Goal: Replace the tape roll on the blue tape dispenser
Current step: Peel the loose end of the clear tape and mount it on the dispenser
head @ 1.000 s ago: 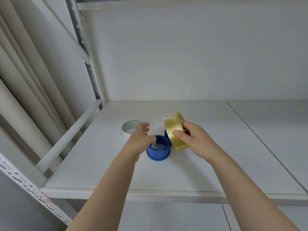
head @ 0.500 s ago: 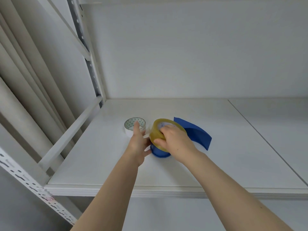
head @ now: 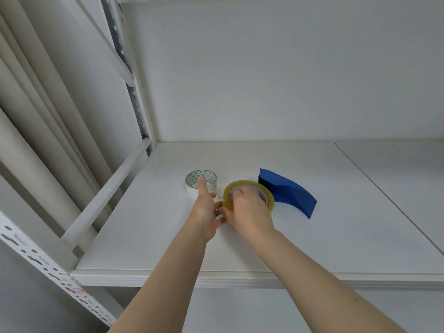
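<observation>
The blue tape dispenser (head: 287, 191) lies on the white shelf (head: 312, 236), its curved handle reaching right. A yellowish clear tape roll (head: 247, 186) lies flat over the dispenser's round hub, which it hides. My right hand (head: 248, 211) rests on top of the roll, fingers in and around its core, gripping it. My left hand (head: 206, 209) is pressed against the roll's left side, fingers extended toward the back. A small white piece (head: 219, 195) shows between my hands.
Just left of the dispenser, a second roll (head: 201, 181) with a white rim and a patterned inner core stands behind my left fingers. A white diagonal brace (head: 105, 195) and perforated shelf upright border the left side. The shelf's front edge (head: 240, 278) runs below my forearms.
My right hand turned the yellow roll from upright to flat and lowered it over the blue hub, now fully covered. My left hand stayed beside it. The blue handle came into view.
</observation>
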